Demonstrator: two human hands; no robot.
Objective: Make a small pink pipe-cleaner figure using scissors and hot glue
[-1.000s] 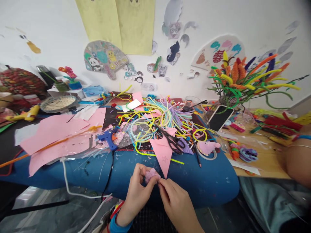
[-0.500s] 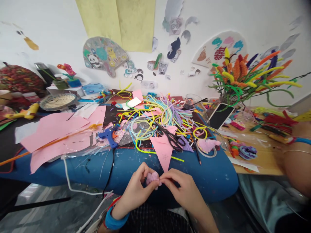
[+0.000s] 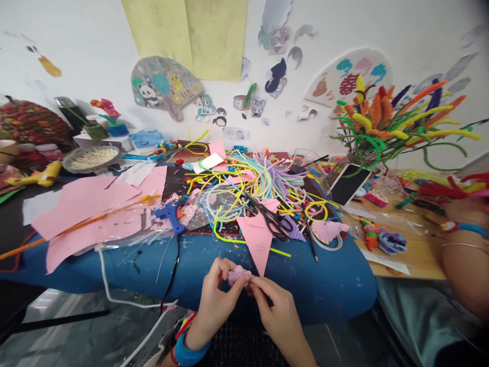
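Note:
Between the thumb and fingers of my left hand is a small fuzzy pale pink-purple piece, bunched up in shape. The fingers of my right hand pinch at its right edge; the bit they grip is too small to make out clearly. Both hands are close together in front of the table's blue edge. Just beyond them a pink felt piece with a star drawn on it hangs over that edge. Black scissors lie beside the felt, and a pencil lies to their right.
A blue glue gun rests on the left with its cord hanging down. Pipe cleaners are heaped at the middle, pink felt sheets at the left. A phone leans at the right, near another person's arm.
My right hand has turned and dropped slightly, its fingers now nearer the underside of the fuzzy piece. The other person's hand at the right has moved farther back over the table.

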